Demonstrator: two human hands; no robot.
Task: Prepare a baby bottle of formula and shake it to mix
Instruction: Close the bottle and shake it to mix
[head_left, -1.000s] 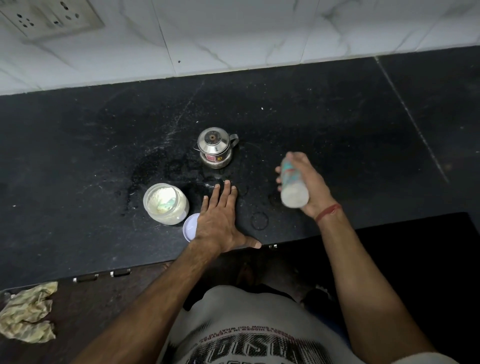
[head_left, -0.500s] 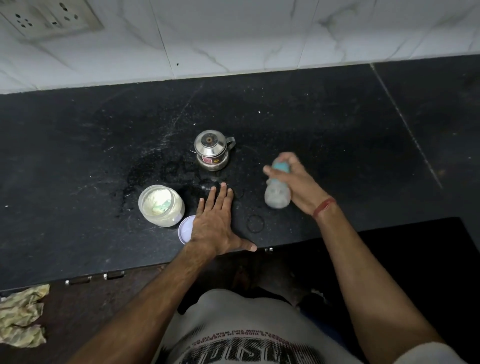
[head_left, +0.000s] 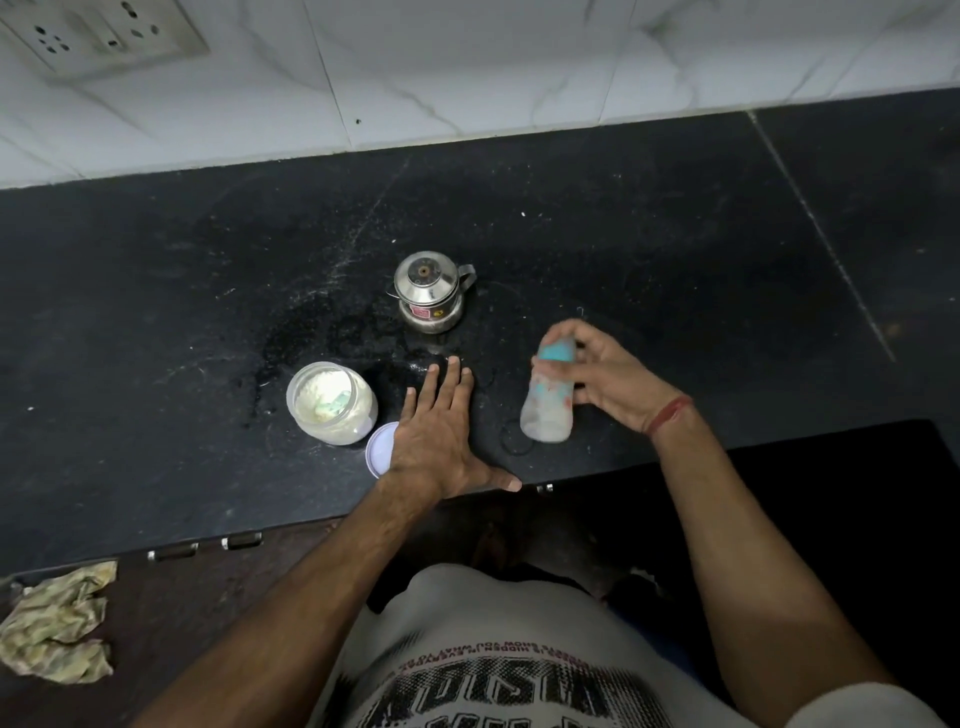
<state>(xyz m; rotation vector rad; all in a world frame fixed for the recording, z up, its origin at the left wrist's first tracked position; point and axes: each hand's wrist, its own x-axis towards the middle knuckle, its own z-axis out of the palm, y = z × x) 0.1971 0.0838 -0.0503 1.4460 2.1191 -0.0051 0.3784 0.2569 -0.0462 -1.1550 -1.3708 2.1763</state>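
Two hands are over the black counter, well apart from each other. The right hand is closed around the baby bottle and holds it above the counter, tilted, with the teal cap end pointing away from the person and the base toward the counter edge. The bottle looks blurred, and its body is cloudy white; I cannot tell how full it is. A red thread goes around the right wrist.

The left hand lies flat on the counter with the palm down, the fingers spread and pointing away from the person, the thumb stretched along the front edge. It holds nothing. Just to the left of this hand, partly under its edge, lies a round white lid. A little further to the left stands an open jar with pale powder inside and a small greenish thing in the powder.

Beyond the fingertips of the left hand, near them but not touching, stands a small steel pot with its lid on and a handle at its right side. White specks and wet marks are on the counter around the pot and the jar. A crumpled cloth lies far to the left of the left arm, below the counter edge.
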